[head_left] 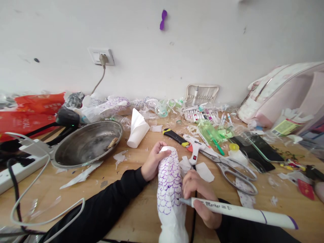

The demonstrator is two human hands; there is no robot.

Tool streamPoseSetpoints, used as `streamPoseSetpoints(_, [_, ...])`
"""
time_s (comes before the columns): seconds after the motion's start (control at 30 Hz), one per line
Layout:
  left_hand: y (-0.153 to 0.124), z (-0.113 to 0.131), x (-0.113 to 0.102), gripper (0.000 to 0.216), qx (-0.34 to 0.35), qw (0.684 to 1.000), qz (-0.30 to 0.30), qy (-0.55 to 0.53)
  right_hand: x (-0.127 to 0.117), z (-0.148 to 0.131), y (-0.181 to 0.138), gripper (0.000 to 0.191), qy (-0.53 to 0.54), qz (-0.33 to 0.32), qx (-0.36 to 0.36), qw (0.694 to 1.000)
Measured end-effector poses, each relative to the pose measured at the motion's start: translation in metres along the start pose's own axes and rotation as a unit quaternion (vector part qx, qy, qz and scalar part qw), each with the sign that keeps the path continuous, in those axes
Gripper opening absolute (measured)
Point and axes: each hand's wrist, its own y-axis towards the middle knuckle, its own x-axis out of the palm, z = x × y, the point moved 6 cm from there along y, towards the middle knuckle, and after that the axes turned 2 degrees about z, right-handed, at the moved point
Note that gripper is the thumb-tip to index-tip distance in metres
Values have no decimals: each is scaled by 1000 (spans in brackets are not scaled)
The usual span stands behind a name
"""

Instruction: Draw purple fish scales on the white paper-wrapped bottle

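Observation:
My left hand (153,161) is wrapped round the top of a white paper-covered form (170,189) marked with purple scale lines. It stands upright in front of me on the wooden table (126,206). My right hand (201,195) grips a white marker (238,211) with a purple end. The marker's tip touches the right side of the form, low on the scale pattern. Both sleeves are black.
A metal pan (87,144) sits to the left, a white paper cone (137,130) behind the form. Scissors (227,167), a glue gun (196,146), a utility knife (174,135), markers (202,116) and phones (255,150) lie to the right. Cables (32,199) and a power strip (17,167) fill the left edge.

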Motion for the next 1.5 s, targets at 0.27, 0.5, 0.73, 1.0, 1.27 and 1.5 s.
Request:
streamPoseSetpoints(0.27, [6, -4, -8, 37, 54, 992, 19, 115, 3, 2, -1, 12, -13, -19, 15, 1000])
streamPoseSetpoints(0.5, [7, -7, -7, 42, 65, 982, 12, 176, 5, -5, 1, 4, -23, -21, 17, 999])
streamPoseSetpoints(0.73, [6, -6, -7, 38, 66, 980, 28, 187, 9, -9, 4, 6, -71, -54, 4, 996])
streamPoseSetpoints(1.0, [7, -7, -8, 37, 66, 979, 20, 191, 8, -6, 4, 6, -83, -30, -3, 996])
streamPoseSetpoints(1.27, [6, -7, -8, 36, 60, 980, 19, 189, 5, 0, -1, 11, -60, -9, 16, 998])
streamPoseSetpoints(1.5, [5, -7, -7, 39, 47, 984, 4, 173, -1, 2, 3, 19, -71, 2, 26, 997])
